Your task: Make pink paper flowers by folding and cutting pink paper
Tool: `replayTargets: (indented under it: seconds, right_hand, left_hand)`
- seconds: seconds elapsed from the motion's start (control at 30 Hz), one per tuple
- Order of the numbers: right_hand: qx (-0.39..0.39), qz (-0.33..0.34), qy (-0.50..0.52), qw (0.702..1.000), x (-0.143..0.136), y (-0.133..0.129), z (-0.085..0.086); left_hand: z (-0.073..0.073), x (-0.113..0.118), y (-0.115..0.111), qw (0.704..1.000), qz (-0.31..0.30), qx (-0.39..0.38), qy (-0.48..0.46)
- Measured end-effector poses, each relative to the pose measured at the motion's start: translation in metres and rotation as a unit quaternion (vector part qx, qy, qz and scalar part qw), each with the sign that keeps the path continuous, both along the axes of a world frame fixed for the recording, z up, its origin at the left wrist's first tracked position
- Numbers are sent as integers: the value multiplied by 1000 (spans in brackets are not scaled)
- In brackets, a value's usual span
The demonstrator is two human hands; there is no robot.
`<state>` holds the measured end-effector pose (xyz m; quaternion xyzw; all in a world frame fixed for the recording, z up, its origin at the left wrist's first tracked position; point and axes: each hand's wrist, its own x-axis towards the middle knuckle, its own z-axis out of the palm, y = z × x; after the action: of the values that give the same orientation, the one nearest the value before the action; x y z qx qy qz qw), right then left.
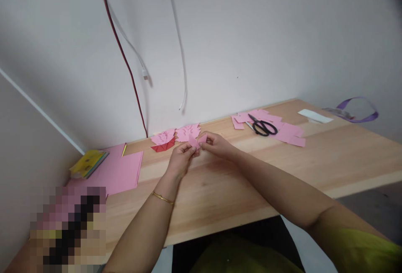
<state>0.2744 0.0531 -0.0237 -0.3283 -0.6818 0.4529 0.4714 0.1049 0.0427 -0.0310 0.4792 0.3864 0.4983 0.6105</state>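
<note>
Between my two hands, a small folded piece of pink paper [197,142] is pinched just above the wooden table. My left hand [182,158] grips its left side, thumb and fingers pressed together. The right side is held between the thumb and fingers of my right hand [216,145]. Just behind and left of my hands lie pink cut-paper shapes [187,132] with jagged edges, and a red folded paper piece [163,145] sits in front of one of them.
Black-handled scissors [264,127] rest on pink paper scraps [289,133] at the back right. A white strip [314,116] lies farther right. Large pink sheets [122,174] and a yellow packet [88,162] occupy the left end. Cables [125,61] hang along the wall.
</note>
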Motion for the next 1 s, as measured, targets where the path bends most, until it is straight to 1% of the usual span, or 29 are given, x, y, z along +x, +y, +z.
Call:
replayTargets:
  seconds: [0.13,0.33,0.53,0.63,0.77,0.9,1.0]
  right_hand:
    - [-2,1,-29,1000,1,0,-1]
    - [-1,-17,-57,998,1,-2,2]
    - [0,-29,-102,994,0,-4,6]
    - [10,-17,-106,994,0,-4,5]
    - [5,-4,-100,995,1,-4,3]
    - [-3,-13,-103,995,0,-5,2]
    - [0,-20,-114,993,-1,-7,4]
  left_hand:
    - [-1,-1,0,1000,-3,8,15]
    - [-4,-4,2,994,-1,51,101]
    - [-5,-3,1,991,-2,57,121]
    - [-2,-2,0,990,3,51,131]
    - [4,-1,-4,985,12,57,161]
    - [7,-1,-6,976,13,75,204]
    - [8,-2,-7,970,11,90,224]
